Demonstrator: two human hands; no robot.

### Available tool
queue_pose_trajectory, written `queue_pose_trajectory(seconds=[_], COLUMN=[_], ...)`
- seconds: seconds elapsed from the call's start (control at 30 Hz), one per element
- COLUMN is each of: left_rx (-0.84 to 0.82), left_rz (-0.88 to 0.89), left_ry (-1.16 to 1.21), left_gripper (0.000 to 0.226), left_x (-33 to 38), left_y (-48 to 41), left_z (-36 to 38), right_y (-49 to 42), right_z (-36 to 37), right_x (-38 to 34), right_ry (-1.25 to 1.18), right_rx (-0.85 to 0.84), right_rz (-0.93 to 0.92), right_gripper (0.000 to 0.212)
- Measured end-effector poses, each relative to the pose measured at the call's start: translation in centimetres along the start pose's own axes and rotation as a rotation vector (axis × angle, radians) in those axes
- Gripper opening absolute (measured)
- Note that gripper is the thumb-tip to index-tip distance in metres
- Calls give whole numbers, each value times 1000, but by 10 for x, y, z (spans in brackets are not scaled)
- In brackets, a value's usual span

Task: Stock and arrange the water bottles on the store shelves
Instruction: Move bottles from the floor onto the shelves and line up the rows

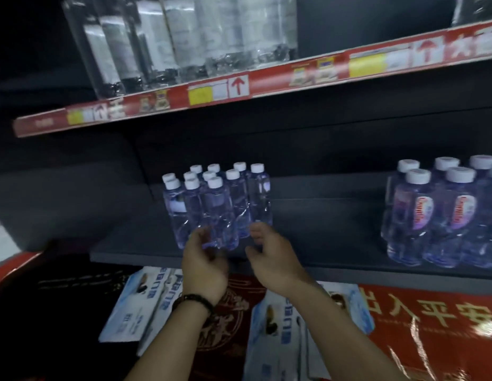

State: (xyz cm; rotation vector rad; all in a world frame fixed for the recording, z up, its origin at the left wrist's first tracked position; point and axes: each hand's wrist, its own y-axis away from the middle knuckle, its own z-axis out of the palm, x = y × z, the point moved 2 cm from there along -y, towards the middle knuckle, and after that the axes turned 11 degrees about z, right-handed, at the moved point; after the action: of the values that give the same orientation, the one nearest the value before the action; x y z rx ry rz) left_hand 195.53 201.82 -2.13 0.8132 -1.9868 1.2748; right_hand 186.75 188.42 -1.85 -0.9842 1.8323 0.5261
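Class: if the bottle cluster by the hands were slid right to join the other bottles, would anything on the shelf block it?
Nothing visible would. Only bare dark shelf lies between the bottle cluster and the right-hand group.

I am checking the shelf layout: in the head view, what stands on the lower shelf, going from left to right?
Cluster of small white-capped bottles → bare stretch of the dark shelf → group of larger labelled bottles.

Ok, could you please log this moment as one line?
stage: arranging | bottle cluster: upright, lower shelf | left grip: at cluster base, hold unclear | right grip: open, beside base
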Motion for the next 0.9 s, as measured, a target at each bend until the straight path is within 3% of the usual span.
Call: queue_pose_trajectory(seconds=[0.2,0.47,0.73,0.9], left_rx=[-96,-220,-256,-336], left_rz=[-148,-189,-140,-72], left_ry=[60,147,219,163], left_gripper=[58,69,62,76], left_x=[-21,-27,-25,-12], left_y=[-13,-14,-14,-13], left_z=[6,1,4,28], right_y=[-34,-48,-29,-11], right_z=[37,47,28,0], right_x=[1,4,7,13], right_ry=[-193,-301,-56,48], right_rx=[8,-35,11,35], right_rz=[43,77,-74,-112], right_gripper=[45,47,43,38])
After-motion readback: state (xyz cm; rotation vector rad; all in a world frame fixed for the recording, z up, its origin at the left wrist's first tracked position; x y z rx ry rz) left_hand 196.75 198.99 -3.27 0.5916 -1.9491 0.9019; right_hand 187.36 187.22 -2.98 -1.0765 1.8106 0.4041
